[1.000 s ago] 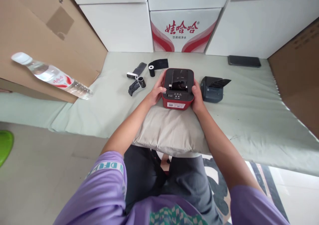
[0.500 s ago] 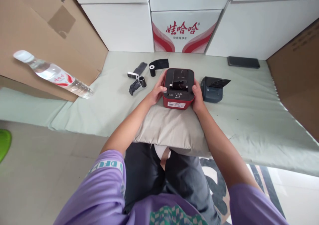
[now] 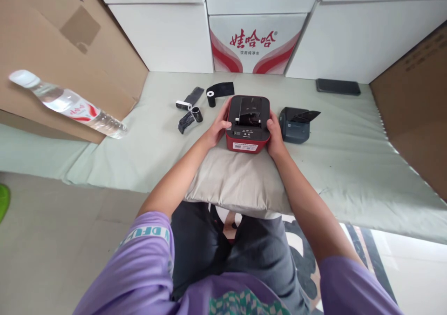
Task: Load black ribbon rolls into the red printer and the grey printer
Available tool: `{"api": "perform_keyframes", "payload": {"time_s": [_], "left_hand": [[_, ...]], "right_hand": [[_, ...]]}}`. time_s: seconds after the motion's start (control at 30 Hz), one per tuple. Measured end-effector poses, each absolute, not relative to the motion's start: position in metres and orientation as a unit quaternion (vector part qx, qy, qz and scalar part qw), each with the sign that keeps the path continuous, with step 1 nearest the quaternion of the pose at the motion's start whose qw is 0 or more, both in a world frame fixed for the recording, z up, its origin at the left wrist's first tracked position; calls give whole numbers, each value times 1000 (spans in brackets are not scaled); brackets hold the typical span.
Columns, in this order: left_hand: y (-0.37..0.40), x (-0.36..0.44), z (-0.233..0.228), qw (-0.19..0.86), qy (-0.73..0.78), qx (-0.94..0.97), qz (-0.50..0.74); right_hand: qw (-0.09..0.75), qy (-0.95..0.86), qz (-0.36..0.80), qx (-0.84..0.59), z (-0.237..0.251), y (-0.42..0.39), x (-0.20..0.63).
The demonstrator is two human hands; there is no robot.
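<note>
A red and black label printer (image 3: 247,131) sits on the cloth-covered surface in front of me, with a black strip (image 3: 250,108) lying out of the slot in its top. My left hand (image 3: 220,128) grips its left side, thumb at the top edge. On the opposite side my right hand (image 3: 275,132) holds it the same way, thumb on the rim. Just right of that hand stands a smaller dark blue printer (image 3: 295,131) with a black strip on top. Left of the red printer lie several small black rolls, one of them upright (image 3: 211,99), with loose tails.
A water bottle (image 3: 75,106) leans at the left by a large brown carton (image 3: 104,59). White boxes (image 3: 164,38) line the back, one with red lettering (image 3: 256,43). A black phone (image 3: 338,87) lies back right, near another brown carton (image 3: 415,101). The cloth (image 3: 237,180) ends before my legs.
The whole view has shifted slightly, so things appear a little further left. Both hands keep the same hold on the red printer, which has not visibly moved on the cloth.
</note>
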State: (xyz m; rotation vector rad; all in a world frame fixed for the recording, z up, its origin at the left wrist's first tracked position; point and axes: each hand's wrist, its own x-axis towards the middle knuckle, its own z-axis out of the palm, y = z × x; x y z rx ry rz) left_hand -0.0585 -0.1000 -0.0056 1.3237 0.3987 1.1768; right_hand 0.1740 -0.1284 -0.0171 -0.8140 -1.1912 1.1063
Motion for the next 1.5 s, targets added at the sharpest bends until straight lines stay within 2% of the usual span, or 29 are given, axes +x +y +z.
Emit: {"api": "perform_keyframes", "payload": {"time_s": [1.3,1.5], "left_hand": [[-109,-56,-1,593,172,601,508],[-108,-57,-2,619,221,566,498]], "right_hand": [[612,-525,472,-356,-16,-130,174],[614,-520,474,-358,-14,-131,173]]}}
